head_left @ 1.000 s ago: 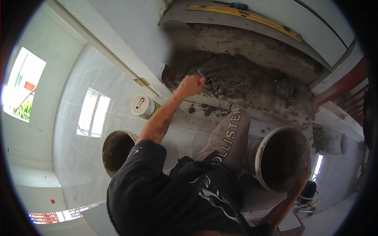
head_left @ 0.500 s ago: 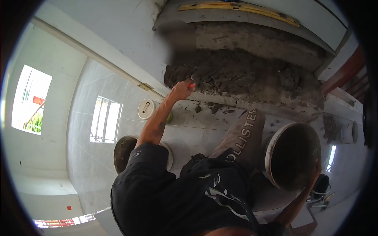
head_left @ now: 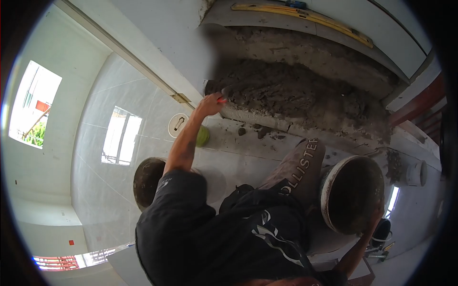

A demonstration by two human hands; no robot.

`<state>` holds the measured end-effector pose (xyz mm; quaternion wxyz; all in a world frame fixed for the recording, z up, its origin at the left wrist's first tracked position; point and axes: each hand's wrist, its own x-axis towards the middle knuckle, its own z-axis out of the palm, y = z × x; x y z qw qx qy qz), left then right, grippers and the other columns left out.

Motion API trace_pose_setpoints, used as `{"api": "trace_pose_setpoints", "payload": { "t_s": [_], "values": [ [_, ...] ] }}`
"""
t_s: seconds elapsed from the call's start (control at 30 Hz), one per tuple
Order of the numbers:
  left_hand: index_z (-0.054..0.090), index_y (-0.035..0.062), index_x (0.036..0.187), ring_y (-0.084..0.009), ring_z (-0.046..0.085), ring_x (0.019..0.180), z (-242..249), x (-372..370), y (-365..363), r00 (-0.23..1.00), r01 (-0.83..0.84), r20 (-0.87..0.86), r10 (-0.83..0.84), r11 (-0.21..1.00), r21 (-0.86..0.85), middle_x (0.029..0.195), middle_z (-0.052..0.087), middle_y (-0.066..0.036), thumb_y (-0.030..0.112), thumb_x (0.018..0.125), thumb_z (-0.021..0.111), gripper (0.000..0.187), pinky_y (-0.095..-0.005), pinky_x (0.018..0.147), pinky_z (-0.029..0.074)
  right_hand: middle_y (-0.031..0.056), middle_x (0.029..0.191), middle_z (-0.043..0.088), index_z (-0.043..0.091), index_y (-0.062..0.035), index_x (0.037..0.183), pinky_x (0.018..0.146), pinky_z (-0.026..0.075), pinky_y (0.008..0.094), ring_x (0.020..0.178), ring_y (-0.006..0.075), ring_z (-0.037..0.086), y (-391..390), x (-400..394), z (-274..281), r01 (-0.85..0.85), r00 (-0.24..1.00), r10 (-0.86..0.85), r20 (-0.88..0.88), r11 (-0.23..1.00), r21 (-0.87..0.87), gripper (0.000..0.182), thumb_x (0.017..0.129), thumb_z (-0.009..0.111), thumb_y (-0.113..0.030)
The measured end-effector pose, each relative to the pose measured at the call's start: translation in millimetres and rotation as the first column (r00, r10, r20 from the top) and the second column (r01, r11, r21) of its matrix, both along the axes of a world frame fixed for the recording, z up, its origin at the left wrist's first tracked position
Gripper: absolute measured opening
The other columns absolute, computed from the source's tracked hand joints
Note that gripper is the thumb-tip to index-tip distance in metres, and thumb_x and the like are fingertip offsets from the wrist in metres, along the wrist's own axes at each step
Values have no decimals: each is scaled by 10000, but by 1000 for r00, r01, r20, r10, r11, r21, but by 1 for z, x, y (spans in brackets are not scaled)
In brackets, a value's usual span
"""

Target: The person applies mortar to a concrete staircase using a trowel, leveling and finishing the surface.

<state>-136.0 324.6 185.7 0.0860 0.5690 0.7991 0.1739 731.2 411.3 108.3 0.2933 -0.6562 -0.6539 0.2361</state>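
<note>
My left hand (head_left: 210, 105) is closed around the red handle of a trowel (head_left: 222, 100), at the left end of a bed of dark wet mortar (head_left: 286, 90). The trowel's grey blade shows only in part against the mortar. At the right, my right hand (head_left: 377, 214) grips the far side of a large round bucket (head_left: 326, 195), which is tilted so its dark inside faces up toward me. The bucket rests close beside my knee. Some of the right fingers are hard to see in shadow.
A yellow spirit level (head_left: 305, 15) lies on the ledge beyond the mortar. Left are another bucket (head_left: 146, 183), a white lidded tub (head_left: 178, 125) and a green round object (head_left: 202, 136). Mortar crumbs (head_left: 261, 132) dot the floor. A small white pail (head_left: 416, 173) and a black bucket (head_left: 380, 232) stand right.
My left hand has moved left with the trowel, toward the mortar's left end. My right hand stays on the bucket. The whole view has shifted slightly.
</note>
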Motion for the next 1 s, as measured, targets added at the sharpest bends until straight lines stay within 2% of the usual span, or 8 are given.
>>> {"api": "trace_pose_setpoints", "payload": {
  "t_s": [0.07, 0.13, 0.2, 0.3, 0.47, 0.7, 0.8, 1.0],
  "values": [
    [640, 21, 950, -364, 663, 799, 17, 20, -10, 999, 32, 14, -33, 998, 57, 883, 675, -196, 287, 840, 612, 289, -434, 730, 525, 219, 1309, 557, 486, 57, 1327, 1013, 379, 358, 1200, 300, 529, -3, 8, -1, -10, 998, 9, 67, 1000, 16, 434, 1001, 429, -224],
    [625, -14, 911, -226, 635, 596, 76, 65, -8, 803, -71, 566, 185, 974, -217, 735, 647, -117, 280, 903, 593, 296, -370, 546, 508, 222, 1307, 557, 488, 58, 1323, 1012, 380, 360, 1200, 304, 529, -5, -1, 1, 9, 994, -12, 107, 1000, 26, 433, 1002, 432, -228],
    [608, -22, 852, -143, 575, 508, 87, 101, 17, 628, 69, 769, 123, 975, -213, 674, 612, -82, 310, 933, 566, 344, -311, 445, 478, 223, 1304, 558, 489, 57, 1322, 1010, 381, 359, 1198, 305, 531, 7, 40, -33, 17, 996, -13, 88, 999, -40, 430, 1004, 429, -225],
    [582, -33, 797, -187, 591, 515, 65, 140, 82, 469, 247, 880, 77, 945, -214, 666, 612, -118, 298, 933, 565, 358, -318, 450, 489, 224, 1300, 560, 491, 55, 1320, 1008, 383, 359, 1196, 308, 532, 5, 34, -27, 18, 1000, -17, 10, 997, -77, 424, 1006, 424, -221],
    [558, -46, 806, -234, 588, 496, 20, 103, 117, 432, 200, 893, 124, 953, -229, 639, 600, -160, 268, 937, 564, 339, -360, 434, 486, 223, 1304, 557, 488, 47, 1327, 1013, 379, 359, 1205, 309, 526, -4, 19, -8, -17, 998, 12, -64, 997, -76, 421, 1009, 413, -219],
    [592, -43, 772, -222, 577, 485, 36, -36, 4, 448, 105, 890, 79, 985, -140, 652, 611, -151, 305, 949, 555, 392, -357, 439, 481, 227, 1338, 529, 469, 53, 1341, 1039, 353, 353, 1239, 309, 502, -2, 1, -7, -12, 1000, 12, 3, 1000, -17, 436, 1011, 411, -225],
    [578, -49, 788, -228, 576, 489, 59, -33, -3, 534, -270, 757, 376, 924, -269, 655, 606, -152, 288, 963, 522, 384, -353, 442, 478, 227, 1346, 523, 468, 55, 1341, 1041, 355, 356, 1246, 313, 500, -10, 8, -7, 42, 999, -40, 33, 998, -46, 437, 1010, 411, -223],
    [543, -88, 847, -239, 564, 457, 37, -11, 50, 540, -224, 785, 303, 951, -213, 618, 592, -172, 231, 946, 517, 335, -371, 399, 460, 230, 1333, 533, 468, 60, 1338, 1034, 369, 356, 1243, 311, 510, -5, 4, -8, 7, 1000, -7, -16, 1000, -15, 437, 1009, 413, -223]
  ]
}}
